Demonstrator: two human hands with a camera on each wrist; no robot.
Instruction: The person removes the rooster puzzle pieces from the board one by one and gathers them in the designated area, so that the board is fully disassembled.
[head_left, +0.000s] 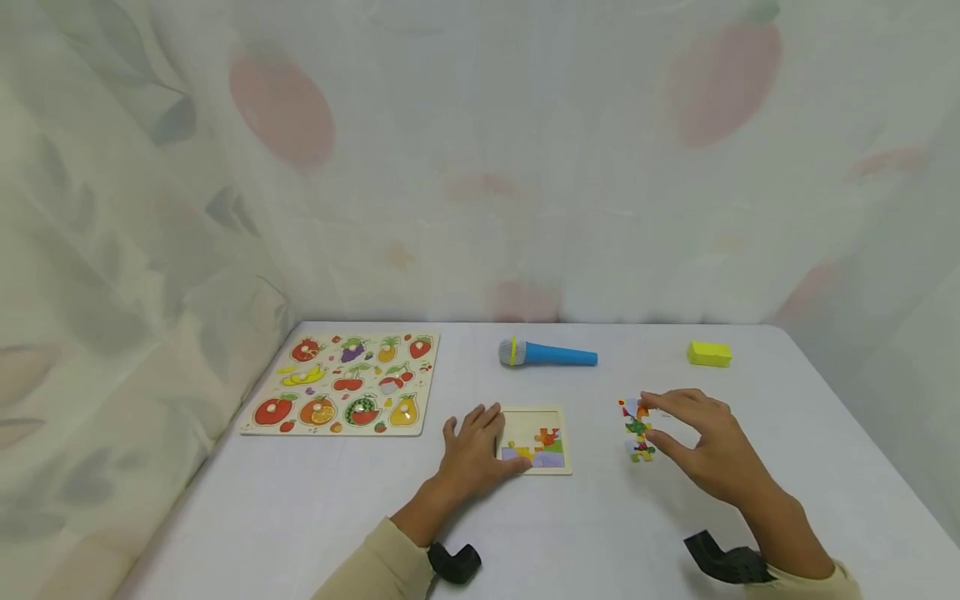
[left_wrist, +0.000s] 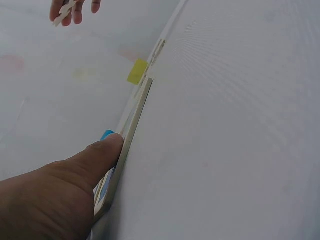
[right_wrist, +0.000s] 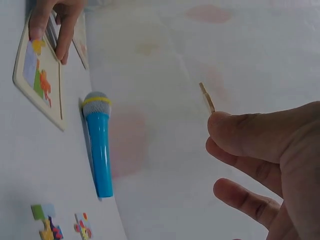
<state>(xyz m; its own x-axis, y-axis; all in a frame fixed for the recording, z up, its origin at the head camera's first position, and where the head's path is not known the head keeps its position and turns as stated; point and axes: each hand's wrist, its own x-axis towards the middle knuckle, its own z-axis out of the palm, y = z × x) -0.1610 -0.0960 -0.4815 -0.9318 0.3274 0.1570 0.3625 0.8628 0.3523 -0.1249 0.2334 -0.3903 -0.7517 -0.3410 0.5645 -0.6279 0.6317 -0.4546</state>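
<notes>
My left hand (head_left: pixel 472 454) rests on the left side of a small wooden puzzle tray (head_left: pixel 567 442), its thumb pressing on the lower rim. Several joined jigsaw pieces (head_left: pixel 547 454) lie along the tray's bottom and right side; the upper left shows bare wood. To the right, my right hand (head_left: pixel 708 442) pinches a jigsaw piece (right_wrist: pixel 206 97) between thumb and forefinger, above the table. The right wrist view shows it edge-on, so its picture is hidden there. Below it, loose jigsaw pieces (right_wrist: pixel 47 220) lie on the table.
A blue toy microphone (head_left: pixel 558 354) lies behind the tray. At the back right sits a yellow block (head_left: pixel 708 354). A fruit puzzle board (head_left: pixel 408 425) lies at the left. Patterned cloth (head_left: pixel 465 250) hangs behind the white table (head_left: pixel 570 542).
</notes>
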